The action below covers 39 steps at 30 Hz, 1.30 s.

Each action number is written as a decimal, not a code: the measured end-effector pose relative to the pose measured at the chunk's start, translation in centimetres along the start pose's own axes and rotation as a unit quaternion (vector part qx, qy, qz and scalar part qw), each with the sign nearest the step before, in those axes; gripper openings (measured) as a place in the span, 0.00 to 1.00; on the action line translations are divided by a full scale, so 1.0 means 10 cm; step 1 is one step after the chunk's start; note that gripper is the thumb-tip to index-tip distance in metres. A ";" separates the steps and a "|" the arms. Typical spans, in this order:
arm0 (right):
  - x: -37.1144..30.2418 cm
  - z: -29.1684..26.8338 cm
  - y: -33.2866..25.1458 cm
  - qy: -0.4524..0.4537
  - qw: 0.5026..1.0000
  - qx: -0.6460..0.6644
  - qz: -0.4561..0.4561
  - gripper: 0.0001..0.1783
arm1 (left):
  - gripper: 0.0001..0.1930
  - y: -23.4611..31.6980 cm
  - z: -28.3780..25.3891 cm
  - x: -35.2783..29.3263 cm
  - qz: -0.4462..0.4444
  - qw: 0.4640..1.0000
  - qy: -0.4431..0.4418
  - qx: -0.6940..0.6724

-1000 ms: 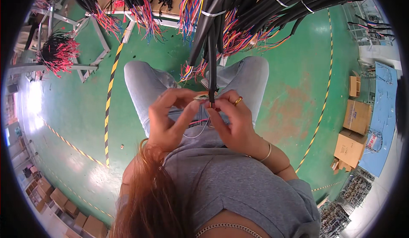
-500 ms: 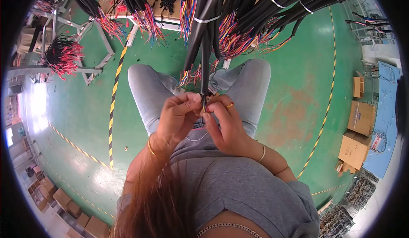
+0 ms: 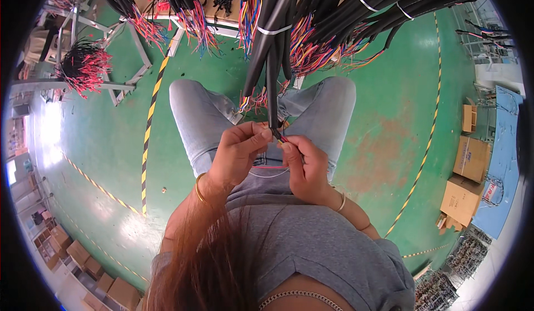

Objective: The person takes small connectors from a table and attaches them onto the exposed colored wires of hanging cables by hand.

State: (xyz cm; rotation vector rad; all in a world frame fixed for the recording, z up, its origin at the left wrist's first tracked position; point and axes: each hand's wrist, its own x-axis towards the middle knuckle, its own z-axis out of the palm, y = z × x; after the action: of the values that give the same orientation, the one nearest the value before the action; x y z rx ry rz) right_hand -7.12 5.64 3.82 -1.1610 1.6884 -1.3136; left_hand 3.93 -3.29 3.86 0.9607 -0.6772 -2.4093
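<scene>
A black sheathed cable hangs toward me from the bundle above my knees. At its lower end, my left hand pinches the sheath between thumb and fingertips. Close by on the right, my right hand grips the thin coloured wires that come out of the sheath, thumb against forefinger. The wires bend off toward the right; their tips are hidden by my fingers. Beside this cable, another black cable ends in loose coloured wires.
Thick bundles of black cables with white ties hang ahead, over a table. A metal rack with red-tipped wires stands at left. Cardboard boxes lie at right near a blue board. Striped tape marks the green floor.
My right hand has shifted slightly right and down, bending the wires away from the sheath. My left hand has moved slightly right, still at the cable end.
</scene>
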 end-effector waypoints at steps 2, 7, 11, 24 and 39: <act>-0.01 0.00 0.01 0.020 0.997 -0.056 -0.054 0.05 | 0.05 0.00 -0.03 -0.01 0.003 0.999 0.013 0.032; 0.02 0.02 0.02 0.065 0.971 -0.151 -0.172 0.05 | 0.06 -0.04 -0.06 -0.04 -0.123 0.972 -0.104 -0.170; 0.02 0.07 0.01 0.046 0.998 0.041 -0.002 0.05 | 0.05 -0.13 -0.04 -0.05 -0.109 0.972 -0.090 -0.187; 0.01 -0.07 -0.28 -0.013 0.956 0.268 0.116 0.10 | 0.08 -0.45 -0.48 0.18 -0.032 0.838 0.021 0.544; 0.14 -0.06 0.02 -0.200 0.690 0.652 0.242 0.13 | 0.08 0.04 0.04 0.10 0.073 0.993 -0.062 0.064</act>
State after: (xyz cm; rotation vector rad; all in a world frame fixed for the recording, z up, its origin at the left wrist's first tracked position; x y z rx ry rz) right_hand -8.23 4.59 3.77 -0.0574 0.3402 -1.2947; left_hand 3.11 -4.05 3.81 0.7850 -0.9249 -2.3344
